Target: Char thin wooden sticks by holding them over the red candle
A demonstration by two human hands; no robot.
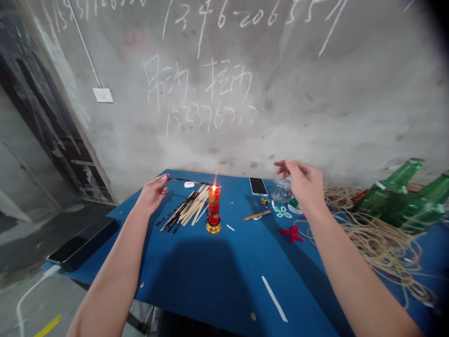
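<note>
My left hand (154,191) pinches one end of a thin dark stick (187,180). The stick's far end lies at the flame of a lit red candle (214,206) on a gold base. Left of the candle, a loose pile of flat sticks (187,208) rests on the blue table (224,271), some pale and some blackened. My right hand (304,183) hovers over a clear glass jar (281,189), fingers loosely bent and apart, with nothing visible in them. Below it lie a pale green looped shape (281,212) and a red one (292,234).
A phone (258,186) lies near the wall. Tangled cord (379,248) and green glass bottles (396,187) fill the right side. A dark box (84,243) with a white cable sits at the left edge. A ruler-like strip (257,215) and a white strip (274,298) lie on the table.
</note>
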